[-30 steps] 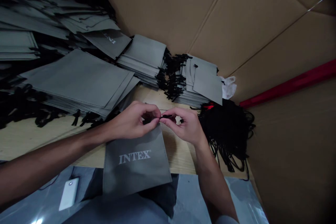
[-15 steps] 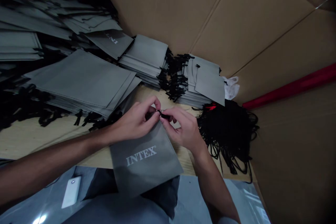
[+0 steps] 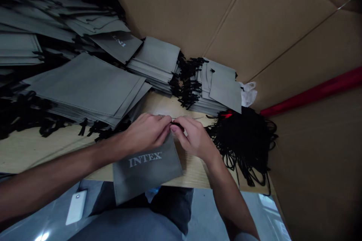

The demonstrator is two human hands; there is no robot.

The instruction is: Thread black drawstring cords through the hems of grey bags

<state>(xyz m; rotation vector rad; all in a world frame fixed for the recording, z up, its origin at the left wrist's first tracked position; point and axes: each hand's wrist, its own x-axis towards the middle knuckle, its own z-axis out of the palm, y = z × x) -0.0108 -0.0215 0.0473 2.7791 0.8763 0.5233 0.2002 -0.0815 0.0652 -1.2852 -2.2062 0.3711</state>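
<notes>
A grey drawstring bag [image 3: 148, 177] marked INTEX hangs below my hands, its lower end over the table's front edge. At its top corner, my left hand [image 3: 148, 130] is closed in a pinch, thumb against curled fingers, and covers the part it grips. My right hand [image 3: 195, 135] pinches a short piece of black cord [image 3: 177, 124] right beside the left fingertips. Both sets of fingertips nearly touch. Whether the cord is knotted there is hidden by the fingers.
Stacks of grey bags [image 3: 87, 83] with black cords cover the left; smaller stacks [image 3: 226, 90] stand behind. Right of my hands lies a heap of black cords [image 3: 246, 143]. Cardboard walls [image 3: 181, 7] enclose the table [image 3: 195, 173]. A white device [image 3: 76, 207] is lower left.
My left hand has rolled over, its fingers now closed at the cord. The bag has shifted slightly left and up. My right hand has hardly moved.
</notes>
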